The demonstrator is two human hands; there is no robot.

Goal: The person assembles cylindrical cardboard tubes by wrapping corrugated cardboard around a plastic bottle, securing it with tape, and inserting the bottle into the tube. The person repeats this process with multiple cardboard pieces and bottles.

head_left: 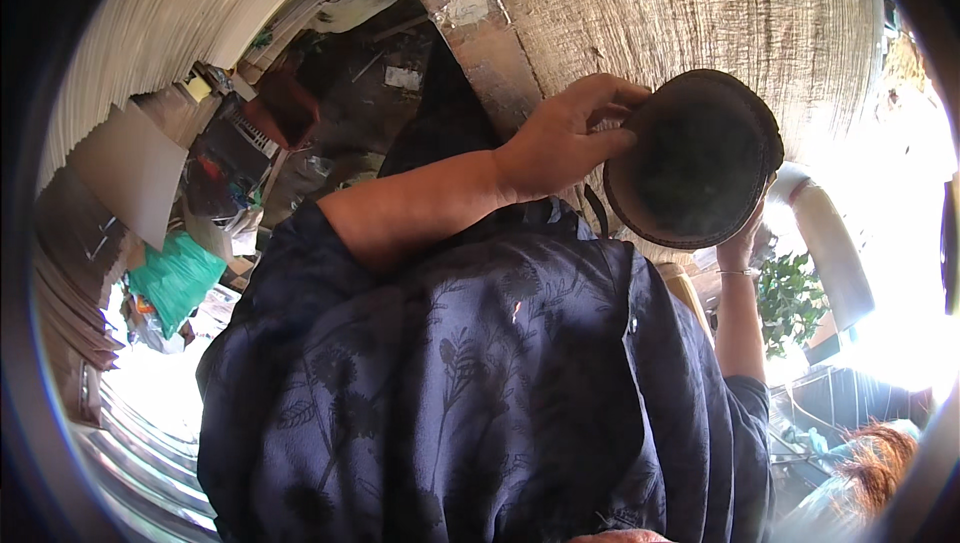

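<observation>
A dark, round, open-mouthed container with a thick, rough rim is held up in front of me, to the right of my body. Its inside is shadowed, so I cannot make out the bottom. My left hand reaches across and pinches the rim on its left side, thumb apart from the bent fingers. From the lower right, my right hand supports the container's far side. Most of that hand's fingers are hidden behind the container.
A large stack of sheets rises just beyond the container. More stacked cardboard leans at the far left, above a green plastic bag and assorted clutter. Right of my arm stand a leafy plant and a pale curved tube.
</observation>
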